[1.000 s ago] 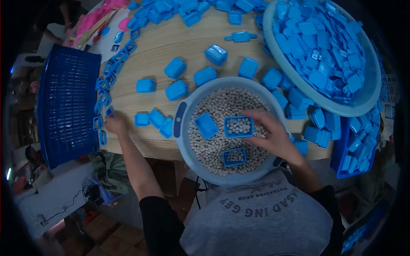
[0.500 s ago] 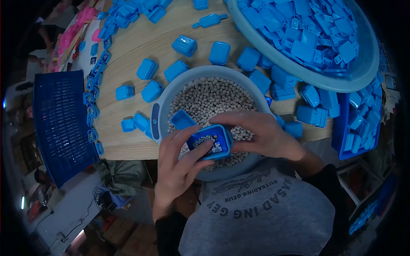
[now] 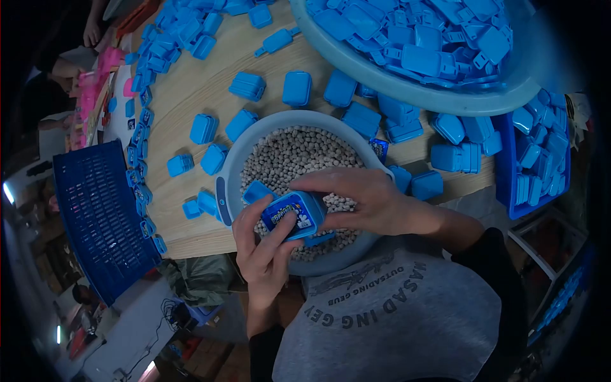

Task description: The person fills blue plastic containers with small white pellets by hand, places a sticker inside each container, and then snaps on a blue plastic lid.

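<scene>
A small blue plastic box (image 3: 312,207) with a dark blue printed label is held between both hands over a grey basin (image 3: 224,172). My left hand (image 3: 262,248) is closed on its left end, one finger lying across the label. From the right, my right hand (image 3: 372,202) grips it with fingers and thumb along its sides. Round beige pellets (image 3: 293,153) fill much of the basin. On them lies a blue open box (image 3: 256,191), by the left fingertips. Another blue piece (image 3: 319,239) shows partly below the held box.
Several blue boxes (image 3: 247,86) stand around the basin on the wooden table (image 3: 184,232). A large tub (image 3: 407,89) of flat blue parts sits at the back right. Blue crates flank the table, an upright one (image 3: 105,219) on the left and a filled one (image 3: 506,172) on the right.
The camera view has shifted and turned slightly. The held box has tilted, showing more of its side, and a blue piece has come into sight below it. Both hands keep their hold.
</scene>
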A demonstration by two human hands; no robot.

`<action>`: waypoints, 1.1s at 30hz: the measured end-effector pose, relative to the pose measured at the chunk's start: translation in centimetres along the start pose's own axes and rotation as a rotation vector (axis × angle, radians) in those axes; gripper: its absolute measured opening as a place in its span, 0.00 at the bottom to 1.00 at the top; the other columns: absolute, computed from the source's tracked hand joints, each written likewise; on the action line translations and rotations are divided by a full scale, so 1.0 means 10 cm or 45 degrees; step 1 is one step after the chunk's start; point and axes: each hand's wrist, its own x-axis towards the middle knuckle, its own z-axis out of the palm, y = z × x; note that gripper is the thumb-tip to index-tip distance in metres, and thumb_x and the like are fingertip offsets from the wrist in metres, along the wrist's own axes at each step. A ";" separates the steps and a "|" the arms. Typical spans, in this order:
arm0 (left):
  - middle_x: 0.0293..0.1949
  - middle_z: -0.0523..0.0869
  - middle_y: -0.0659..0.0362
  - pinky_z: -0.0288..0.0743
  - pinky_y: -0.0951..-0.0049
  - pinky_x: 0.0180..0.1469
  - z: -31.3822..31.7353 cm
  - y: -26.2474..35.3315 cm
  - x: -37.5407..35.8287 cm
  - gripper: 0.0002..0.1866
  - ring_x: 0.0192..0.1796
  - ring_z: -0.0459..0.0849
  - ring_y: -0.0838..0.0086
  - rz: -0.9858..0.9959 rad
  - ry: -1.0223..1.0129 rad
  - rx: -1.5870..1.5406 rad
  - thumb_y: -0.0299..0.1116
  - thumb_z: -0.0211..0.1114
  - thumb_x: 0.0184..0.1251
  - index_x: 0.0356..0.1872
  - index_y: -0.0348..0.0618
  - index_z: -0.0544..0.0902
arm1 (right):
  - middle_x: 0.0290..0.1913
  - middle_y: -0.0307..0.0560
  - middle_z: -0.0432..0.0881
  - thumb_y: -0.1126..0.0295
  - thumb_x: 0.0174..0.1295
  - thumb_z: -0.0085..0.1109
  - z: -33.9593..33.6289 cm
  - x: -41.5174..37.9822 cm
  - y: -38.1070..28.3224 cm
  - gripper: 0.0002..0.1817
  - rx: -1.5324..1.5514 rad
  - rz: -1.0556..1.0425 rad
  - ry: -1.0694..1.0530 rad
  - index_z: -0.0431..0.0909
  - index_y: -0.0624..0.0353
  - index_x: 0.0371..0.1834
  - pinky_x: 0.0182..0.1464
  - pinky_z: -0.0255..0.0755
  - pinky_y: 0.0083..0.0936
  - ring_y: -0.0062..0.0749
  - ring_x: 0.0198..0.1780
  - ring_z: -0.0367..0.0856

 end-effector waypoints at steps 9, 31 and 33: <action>0.52 0.75 0.51 0.65 0.60 0.54 -0.01 0.05 0.22 0.18 0.52 0.72 0.57 0.094 -0.300 0.134 0.34 0.69 0.44 0.41 0.44 0.83 | 0.50 0.50 0.76 0.66 0.49 0.66 -0.07 -0.14 0.06 0.31 0.050 0.049 0.031 0.67 0.55 0.59 0.45 0.74 0.34 0.41 0.47 0.78; 0.45 0.81 0.48 0.74 0.62 0.45 0.52 0.25 1.60 0.13 0.46 0.81 0.55 0.276 -0.226 -0.198 0.17 0.62 0.50 0.35 0.38 0.68 | 0.46 0.49 0.78 0.65 0.46 0.70 -0.27 -0.33 0.11 0.33 0.234 0.365 0.326 0.69 0.59 0.57 0.45 0.73 0.26 0.30 0.44 0.78; 0.46 0.80 0.45 0.76 0.64 0.41 0.29 0.16 1.14 0.14 0.43 0.82 0.55 0.376 -0.280 -0.101 0.19 0.63 0.50 0.36 0.39 0.68 | 0.46 0.49 0.78 0.67 0.47 0.69 -0.34 -0.31 0.06 0.32 0.216 0.296 0.375 0.69 0.59 0.57 0.46 0.74 0.27 0.32 0.45 0.79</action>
